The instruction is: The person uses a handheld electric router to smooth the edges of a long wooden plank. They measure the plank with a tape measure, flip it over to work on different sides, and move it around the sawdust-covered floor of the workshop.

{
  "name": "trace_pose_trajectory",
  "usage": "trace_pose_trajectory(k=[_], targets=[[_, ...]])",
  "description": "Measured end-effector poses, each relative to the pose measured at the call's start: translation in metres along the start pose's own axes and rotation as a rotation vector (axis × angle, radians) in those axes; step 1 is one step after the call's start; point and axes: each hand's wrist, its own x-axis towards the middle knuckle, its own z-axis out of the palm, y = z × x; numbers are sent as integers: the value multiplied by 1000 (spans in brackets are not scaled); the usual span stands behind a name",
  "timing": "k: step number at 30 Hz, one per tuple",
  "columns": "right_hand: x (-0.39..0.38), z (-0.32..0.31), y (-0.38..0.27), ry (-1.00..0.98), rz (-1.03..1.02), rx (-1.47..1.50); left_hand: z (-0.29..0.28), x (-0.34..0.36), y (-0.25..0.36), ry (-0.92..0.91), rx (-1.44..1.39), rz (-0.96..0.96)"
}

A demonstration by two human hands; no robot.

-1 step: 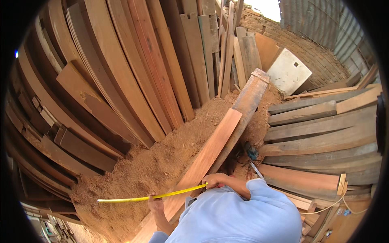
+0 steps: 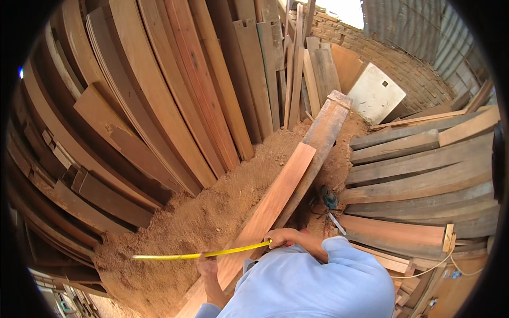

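A yellow measuring tape (image 2: pixel 233 250) is stretched between my hands, crossing above a reddish-brown plank (image 2: pixel 275 196). My right hand (image 2: pixel 281 236) is closed round the tape's right end, over the plank; a tape case, if there is one, is hidden in the fist. Farther left, my left hand (image 2: pixel 208 265) pinches the tape along its length. Beyond it the tape's free end juts out over the sawdust. The plank lies lengthwise on a thicker, weathered beam (image 2: pixel 324 127).
Tall boards (image 2: pixel 159 95) lean along the left and back. Sawdust (image 2: pixel 196 217) covers the ground beside the plank. At the right are a teal power tool (image 2: pixel 330 199), stacked grey planks (image 2: pixel 419 175) and a pale cord (image 2: pixel 450 259). A white panel (image 2: pixel 376 93) leans behind.
The tape's free end has shifted slightly to the right and up in the picture. My left hand has moved a touch right with it; my right hand keeps its place.
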Motion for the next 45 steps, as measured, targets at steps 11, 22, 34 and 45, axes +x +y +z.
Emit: trace_pose_trajectory(k=[11,22,34,45], targets=[[-46,36,86,697,168,542,189,-13,-103,-690,2173,150],[-160,159,190,983,699,987,210,-10,-162,-672,2504,147],[-200,178,223,835,921,1204,220,-43,-181,-733,2534,135],[-97,225,366,819,964,855,312,12,-291,-983,2308,931]])
